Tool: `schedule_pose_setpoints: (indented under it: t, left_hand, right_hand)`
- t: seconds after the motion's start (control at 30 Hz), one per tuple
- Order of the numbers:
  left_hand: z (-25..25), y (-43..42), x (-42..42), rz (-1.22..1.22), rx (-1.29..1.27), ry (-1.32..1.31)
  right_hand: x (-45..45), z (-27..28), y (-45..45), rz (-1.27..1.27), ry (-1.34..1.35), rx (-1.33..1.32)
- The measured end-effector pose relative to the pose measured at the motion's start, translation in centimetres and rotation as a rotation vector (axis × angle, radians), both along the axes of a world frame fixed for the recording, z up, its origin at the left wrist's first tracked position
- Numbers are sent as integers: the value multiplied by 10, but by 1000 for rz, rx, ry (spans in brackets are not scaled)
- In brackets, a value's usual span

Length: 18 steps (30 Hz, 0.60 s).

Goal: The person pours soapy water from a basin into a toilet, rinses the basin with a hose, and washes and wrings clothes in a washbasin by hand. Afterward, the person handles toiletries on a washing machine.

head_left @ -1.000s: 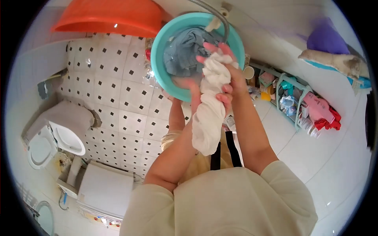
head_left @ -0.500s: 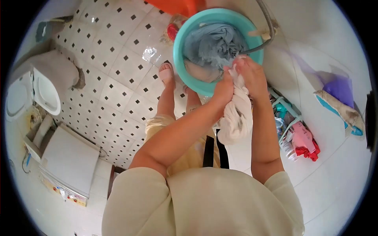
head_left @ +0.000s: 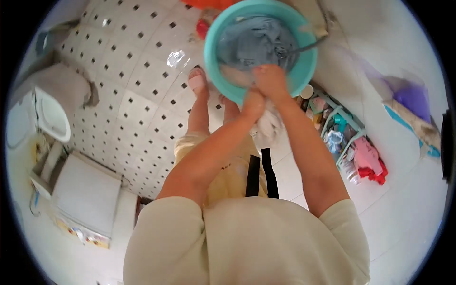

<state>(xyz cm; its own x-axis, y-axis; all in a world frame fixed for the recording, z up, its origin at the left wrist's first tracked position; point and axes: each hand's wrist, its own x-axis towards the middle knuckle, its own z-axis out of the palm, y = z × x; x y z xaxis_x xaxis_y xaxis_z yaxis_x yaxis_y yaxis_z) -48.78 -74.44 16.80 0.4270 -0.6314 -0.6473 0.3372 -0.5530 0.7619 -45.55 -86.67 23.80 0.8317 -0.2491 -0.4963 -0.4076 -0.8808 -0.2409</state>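
Observation:
Both of my hands are together over the near rim of a turquoise basin (head_left: 213, 57). My left hand (head_left: 254, 103) is closed on a whitish cloth (head_left: 270, 127), which hangs bunched below the wrists and is blurred. Just beyond it, my right hand (head_left: 270, 81) is closed on the same cloth; the gripped part is hidden by the fingers. Soaking in the basin's water is blue-grey fabric (head_left: 259, 38), with a paler beige patch near the front. A grey hose (head_left: 306, 47) reaches into the basin from the right.
Right of the basin stands a basket (head_left: 343, 126) of bottles and small items, with pink and red cloths (head_left: 370, 164) beside it. A toilet-like white fixture (head_left: 53, 114) and a white lidded appliance (head_left: 88, 194) are at left. An orange object (head_left: 209, 4) sits behind the basin.
My hands have moved left and slightly toward my body, the right now crossing over near the left. The cloth is bunched shorter, and the view has shifted a little.

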Motion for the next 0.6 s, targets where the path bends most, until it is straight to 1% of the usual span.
schedule_pose_setpoints:
  t: [0.03, 0.07, 0.1, 0.13, 0.2, 0.23, 0.27, 0.33, 0.37, 0.4, 0.43, 0.47, 0.53, 0.57, 0.6]
  left_hand:
    - [13, 5, 10, 189, -41, 160]
    - [9, 17, 19, 240, 39, 235]
    - [1, 32, 30, 285, 125, 307]
    - [40, 21, 44, 372, 101, 442]
    - [121, -1, 73, 566, 77, 703]
    - [116, 3, 78, 552, -28, 695]
    - [116, 3, 79, 541, -130, 689]
    - [147, -9, 75, 512, -105, 755]
    - [159, -14, 72, 500, -91, 787]
    - [152, -11, 66, 397, -103, 730]
    - [136, -3, 59, 297, -117, 672]
    - [127, 1, 57, 200, -128, 615]
    - [135, -3, 65, 155, 15, 910]
    - [123, 5, 60, -56, 19, 738]
    - [122, 7, 57, -260, 20, 562]
  right_hand:
    - [5, 8, 7, -254, -35, 120]
    - [11, 20, 16, -509, -82, 237]
    - [13, 31, 24, -673, -161, 336]
    - [10, 41, 27, -834, -255, 434]
    - [-14, 47, 34, -940, -398, 603]
    - [-24, 52, 39, -981, -477, 691]
    - [-33, 64, 44, -980, -487, 780]
    - [-53, 89, 58, -966, -505, 968]
    - [-63, 93, 64, -1049, -500, 949]
    - [-74, 92, 70, -1129, -496, 931]
    - [-85, 91, 72, -1208, -490, 914]
    - [-97, 93, 72, -1257, -561, 945]
    - [-126, 96, 73, -1345, -699, 1014]
    - [-146, 90, 76, -1361, -696, 920]
    - [-163, 86, 77, -1374, -687, 827]
